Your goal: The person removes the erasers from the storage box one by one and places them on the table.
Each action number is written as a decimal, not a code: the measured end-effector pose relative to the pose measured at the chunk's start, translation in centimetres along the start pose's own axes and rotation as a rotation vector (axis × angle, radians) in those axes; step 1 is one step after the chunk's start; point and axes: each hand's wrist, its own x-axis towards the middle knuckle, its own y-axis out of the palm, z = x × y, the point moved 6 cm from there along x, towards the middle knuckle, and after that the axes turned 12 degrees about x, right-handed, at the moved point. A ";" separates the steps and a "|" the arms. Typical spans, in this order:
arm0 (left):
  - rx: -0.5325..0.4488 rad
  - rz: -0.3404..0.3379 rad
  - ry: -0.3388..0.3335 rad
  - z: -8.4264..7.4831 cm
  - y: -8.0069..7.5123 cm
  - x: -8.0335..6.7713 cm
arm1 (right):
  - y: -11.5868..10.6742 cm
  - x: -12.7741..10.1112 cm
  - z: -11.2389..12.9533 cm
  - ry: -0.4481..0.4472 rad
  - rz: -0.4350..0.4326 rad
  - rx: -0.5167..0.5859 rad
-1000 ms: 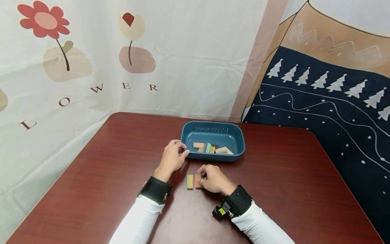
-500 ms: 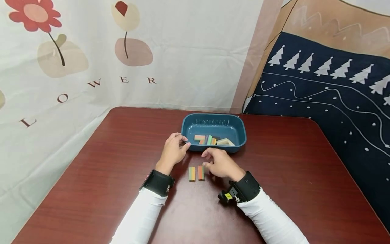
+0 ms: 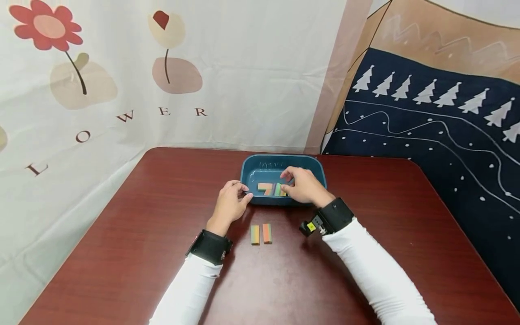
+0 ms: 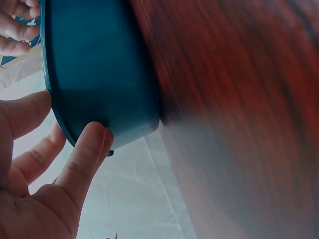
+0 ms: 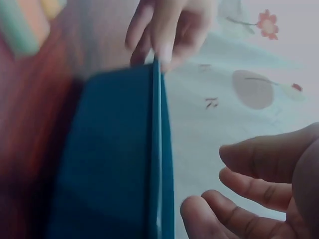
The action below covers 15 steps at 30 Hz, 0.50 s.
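While the left hand (image 3: 229,205) pinches the tray (image 3: 249,166) rim, right hand (image 3: 302,186) loose-fingered over blocks (image 3: 271,189) lying lengthwise left-to-right.

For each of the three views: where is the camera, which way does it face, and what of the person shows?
Head: above, looking forward and down at the table; both sleeves, left hand, right hand.
Left wrist: low beside the blue tray; left fingers on its rim.
Right wrist: low along the tray's edge; right fingers hover.
All three views share the tray.

Glossy dark-red wood-grain table (image 3: 142,234), smooth blue plastic tray (image 3: 248,168), matt striped blocks (image 3: 261,234), printed cloth backdrop (image 3: 252,76)
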 end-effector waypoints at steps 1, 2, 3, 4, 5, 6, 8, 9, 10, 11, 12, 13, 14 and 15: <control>-0.001 0.000 0.000 -0.1 -0.1 0.0 | -0.3 0.5 0.0 0.007 0.019 -0.022; 0.000 0.001 -0.001 -0.1 -0.1 0.0 | -0.6 0.9 0.0 0.016 0.039 -0.043; -0.001 0.003 -0.001 -0.2 -0.1 0.0 | -0.9 1.4 0.0 0.025 0.061 -0.065; -0.002 0.002 -0.001 -0.2 -0.2 0.0 | -1.0 1.9 0.0 0.035 0.083 -0.085; -0.002 0.000 0.000 -0.2 -0.3 0.0 | -1.1 2.4 0.0 0.046 0.108 -0.100; -0.003 0.000 -0.001 -0.2 -0.3 0.0 | -1.1 2.8 -0.1 0.057 0.134 -0.119; -0.008 0.002 -0.012 -0.2 -0.4 -0.1 | -1.1 3.8 -0.2 0.070 0.184 -0.158; -0.006 0.000 -0.010 -0.2 -0.4 -0.2 | -1.0 4.3 -0.2 0.078 0.209 -0.179; -0.007 0.000 -0.013 -0.2 -0.4 -0.2 | -0.9 4.7 -0.3 0.085 0.235 -0.198; -0.008 0.001 -0.017 -0.2 -0.3 -0.2 | -0.8 5.0 -0.4 0.093 0.259 -0.220; -0.009 0.001 -0.020 -0.1 -0.2 -0.3 | -0.7 5.4 -0.5 0.097 0.284 -0.246; -0.010 0.003 -0.021 -0.1 -0.1 -0.3 | -0.5 5.6 -0.6 0.097 0.311 -0.272; -0.011 0.002 -0.019 -0.2 0.0 -0.4 | -0.3 5.8 -0.7 0.097 0.340 -0.298; -0.011 0.003 -0.016 -0.2 0.1 -0.4 | -0.1 5.9 -0.8 0.093 0.369 -0.329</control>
